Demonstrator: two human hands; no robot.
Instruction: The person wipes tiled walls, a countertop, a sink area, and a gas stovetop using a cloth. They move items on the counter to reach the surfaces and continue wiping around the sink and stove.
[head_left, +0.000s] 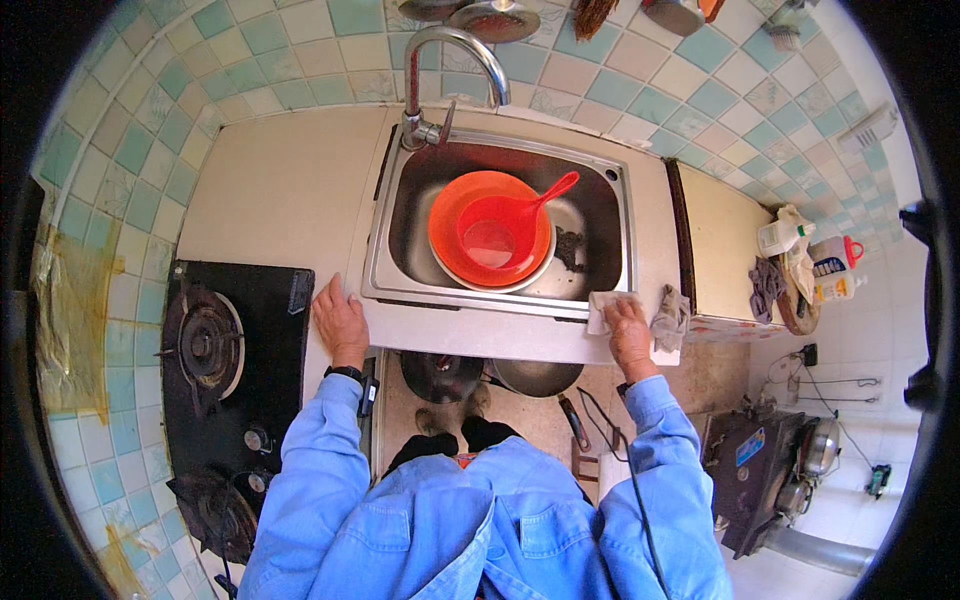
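My right hand (628, 334) presses a pale cloth (600, 311) onto the front right corner of the stainless steel sink (480, 301) rim. A second, crumpled greyish cloth (671, 319) lies on the counter just right of that hand. Flat on the countertop between the gas hob and the sink rests my left hand (340, 313), holding nothing. Inside the sink, an orange basin (448, 214) is stacked on a white-rimmed bowl (541, 277). A red plastic water ladle (499, 214) sits in the basin, its handle pointing to the upper right.
A black gas hob (277, 360) is at the left. The chrome faucet (412, 90) arches behind the sink. Dark scraps (571, 250) lie on the sink floor. Pans (536, 376) stand below the counter edge. Bottles (780, 236) and a round wooden board (799, 311) are at the right.
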